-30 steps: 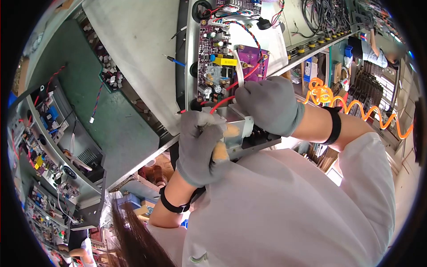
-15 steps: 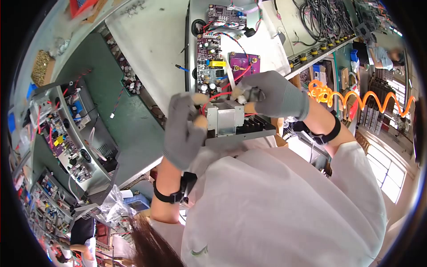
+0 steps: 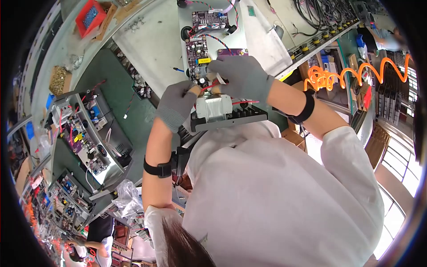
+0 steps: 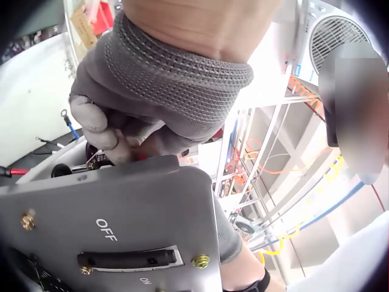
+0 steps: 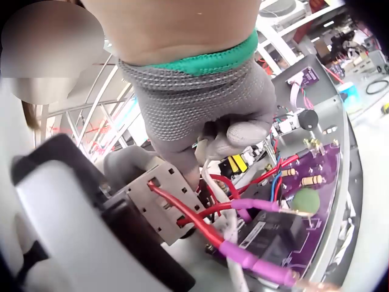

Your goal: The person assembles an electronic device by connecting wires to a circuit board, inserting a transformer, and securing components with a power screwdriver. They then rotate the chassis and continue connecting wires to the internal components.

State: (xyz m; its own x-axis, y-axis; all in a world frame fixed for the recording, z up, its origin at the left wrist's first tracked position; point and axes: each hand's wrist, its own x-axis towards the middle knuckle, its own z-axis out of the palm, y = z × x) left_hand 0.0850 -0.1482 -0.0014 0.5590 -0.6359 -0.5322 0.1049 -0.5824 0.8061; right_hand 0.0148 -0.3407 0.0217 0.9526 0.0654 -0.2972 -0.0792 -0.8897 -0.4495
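Observation:
An open metal chassis holds a purple circuit board (image 5: pixel 331 173) and, near its front panel (image 4: pixel 55 213), a light grey switch block (image 3: pixel 214 108). Red wires (image 5: pixel 200 222) come out of the block's back. My gloved left hand (image 3: pixel 177 103) is just behind the block's left side, fingertips pinching a red wire. Close beside it, my gloved right hand (image 3: pixel 244 78) pinches a thin white strip (image 5: pixel 232 243) that runs down among the red wires. The panel carries OFF and ON lettering and a black switch (image 4: pixel 127 258). Palms and part of the wiring are hidden by the gloves.
More wired chassis (image 3: pixel 84 133) stand at the left. A red bin (image 3: pixel 91 18) sits at the back left. Black cables (image 3: pixel 311 20) lie at the back right, and a coiled orange hose (image 3: pixel 347 75) hangs at the right.
Both hands, apart half a second ago, have come together behind the switch block. The right hand has shifted left. The head view has shifted too, showing more of the left side.

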